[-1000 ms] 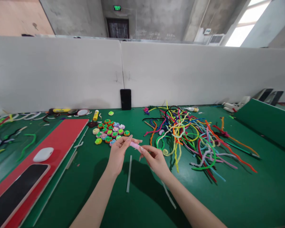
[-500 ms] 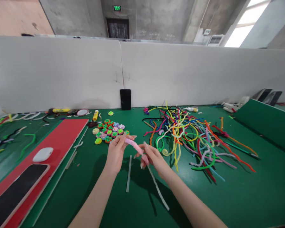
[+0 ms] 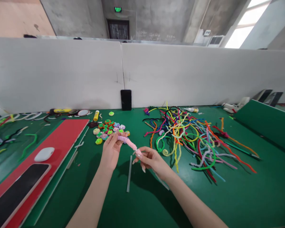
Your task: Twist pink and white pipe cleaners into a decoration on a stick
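Observation:
A pink fuzzy coiled piece (image 3: 130,144), lilac at its left end, stretches between my two hands above the green table. My left hand (image 3: 112,148) pinches the lilac end. The pink lower end is between the fingers of my right hand (image 3: 150,160). From beneath my right hand a thin whitish strand (image 3: 161,182) trails toward the lower right, partly hidden by the wrist. Below the piece a narrow pale strip (image 3: 129,175) lies on the table. Just beyond my left hand sits a cluster of small colourful flower-like pieces (image 3: 106,128).
Many tangled colourful fuzzy stems (image 3: 187,133) spread at the right. A red board (image 3: 59,142) at the left carries a white case (image 3: 44,154) and a phone (image 3: 21,186). Another phone (image 3: 126,99) leans on the white partition (image 3: 180,72). A green panel (image 3: 266,123) stands far right.
My left hand has moved slightly left with the lilac end. My right hand has turned and shifted its hold on the pink end, and now covers more of the whitish strand.

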The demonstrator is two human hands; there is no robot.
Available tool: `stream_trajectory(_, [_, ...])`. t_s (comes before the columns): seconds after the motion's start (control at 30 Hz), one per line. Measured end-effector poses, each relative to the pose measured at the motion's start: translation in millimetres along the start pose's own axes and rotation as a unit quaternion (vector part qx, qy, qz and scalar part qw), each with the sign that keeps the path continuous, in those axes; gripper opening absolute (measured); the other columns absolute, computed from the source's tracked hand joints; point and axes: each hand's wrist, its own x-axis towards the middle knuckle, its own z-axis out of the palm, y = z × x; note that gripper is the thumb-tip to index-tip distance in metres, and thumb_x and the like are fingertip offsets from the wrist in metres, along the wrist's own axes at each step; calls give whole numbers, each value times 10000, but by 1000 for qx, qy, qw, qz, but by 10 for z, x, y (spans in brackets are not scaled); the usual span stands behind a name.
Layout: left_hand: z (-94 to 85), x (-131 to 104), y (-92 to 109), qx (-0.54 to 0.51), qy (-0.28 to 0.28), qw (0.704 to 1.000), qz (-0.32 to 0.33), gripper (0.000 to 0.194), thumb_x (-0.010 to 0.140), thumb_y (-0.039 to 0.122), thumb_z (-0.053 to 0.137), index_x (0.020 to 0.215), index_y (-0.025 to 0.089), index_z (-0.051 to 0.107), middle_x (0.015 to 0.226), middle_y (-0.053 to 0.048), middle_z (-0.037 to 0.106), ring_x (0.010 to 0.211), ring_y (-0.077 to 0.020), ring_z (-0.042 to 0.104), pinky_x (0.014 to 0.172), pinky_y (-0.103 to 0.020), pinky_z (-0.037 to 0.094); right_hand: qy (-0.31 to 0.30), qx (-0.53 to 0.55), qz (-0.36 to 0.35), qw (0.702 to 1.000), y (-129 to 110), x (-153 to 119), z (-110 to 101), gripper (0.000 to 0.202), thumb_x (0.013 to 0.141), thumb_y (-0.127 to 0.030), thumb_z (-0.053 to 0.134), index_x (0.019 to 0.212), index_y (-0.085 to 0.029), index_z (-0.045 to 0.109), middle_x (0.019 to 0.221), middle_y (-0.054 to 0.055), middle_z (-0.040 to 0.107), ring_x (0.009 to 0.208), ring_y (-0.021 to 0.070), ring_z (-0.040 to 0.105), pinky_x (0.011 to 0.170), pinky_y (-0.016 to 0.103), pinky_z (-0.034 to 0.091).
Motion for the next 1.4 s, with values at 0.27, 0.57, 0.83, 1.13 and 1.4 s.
stream_trajectory(0.27, [2,-4,-8,10,10,1000,1,105,639,201,692,698,134,638,695,-7,660,712,-121,625,798,-266,469,25,-115,-26,993,14,-19,60,367,778,-454,502,982,-149,505,436,-54,555,221,21,297,229,126,177])
stream_trajectory(0.57, [-10,8,-14,5,14,1000,-2,94,651,193,678,721,140,643,691,-9,659,713,-127,624,776,-265,475,43,-100,-79,991,-14,-15,74,357,716,-372,609,981,-169,484,404,-120,401,292,27,339,287,122,271])
stream_trajectory(0.83, [-4,5,-12,-2,9,1000,-5,86,654,192,679,699,130,640,686,-13,658,715,-123,622,772,-257,480,74,-103,-79,989,-32,-33,65,290,759,-407,545,876,-145,512,390,-79,494,244,21,306,253,126,184])
stream_trajectory(1.13, [5,0,-4,-4,10,1000,-11,82,665,201,668,700,134,636,687,-20,650,712,-126,617,755,-261,486,43,-106,-35,993,-37,-36,89,419,829,-507,363,756,-133,536,367,-73,449,232,22,285,241,133,174])
stream_trajectory(1.4, [10,-5,2,-7,5,1000,-13,78,657,193,674,685,133,633,686,-16,640,706,-120,608,749,-253,482,6,-68,-41,997,-59,-39,75,316,749,-463,534,861,-189,426,386,-110,468,245,23,288,257,118,165])
